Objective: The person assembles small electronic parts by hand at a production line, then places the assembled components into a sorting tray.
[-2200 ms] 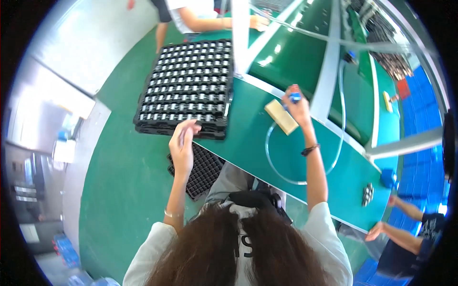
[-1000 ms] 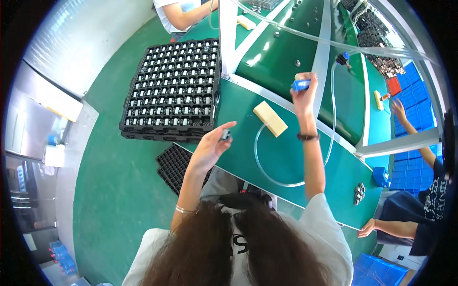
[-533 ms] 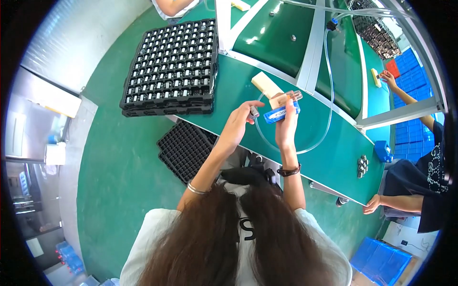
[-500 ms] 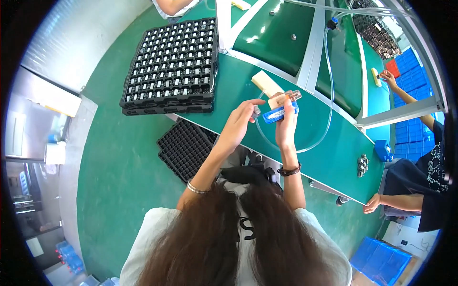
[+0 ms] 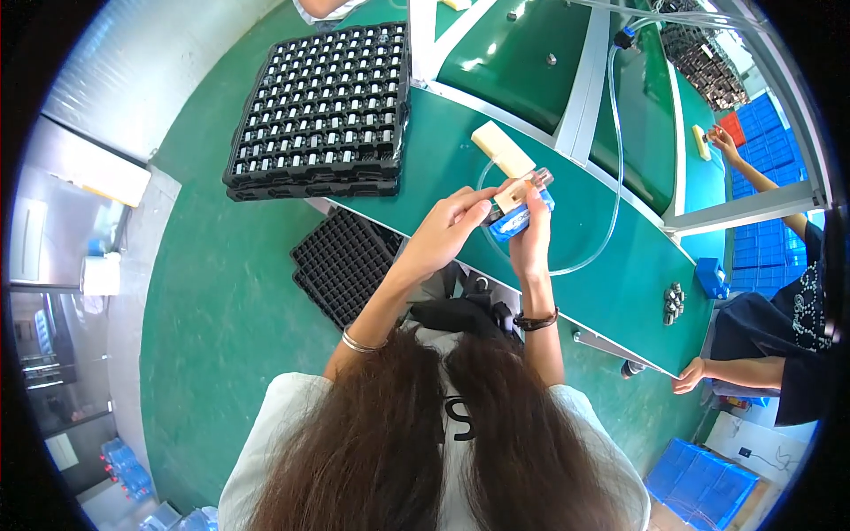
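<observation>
- Head view: your left hand (image 5: pixel 443 232) pinches a small grey metal piece (image 5: pixel 493 213), which sits at its fingertips.
- Your right hand (image 5: pixel 531 243) grips a blue-and-beige rectangular block (image 5: pixel 511 222), just right of this piece, above the flat green table (image 5: pixel 440 164).

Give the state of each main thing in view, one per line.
Left hand: pinching a small metal part
Right hand: gripping a blue-and-cream device
Cream block: lying on the green table
Clear hose: curved, partly hidden
Black trays: stacked, top one loaded
Loose metal parts: clustered on table
Conveyor belt: running or stopped, cannot tell
</observation>
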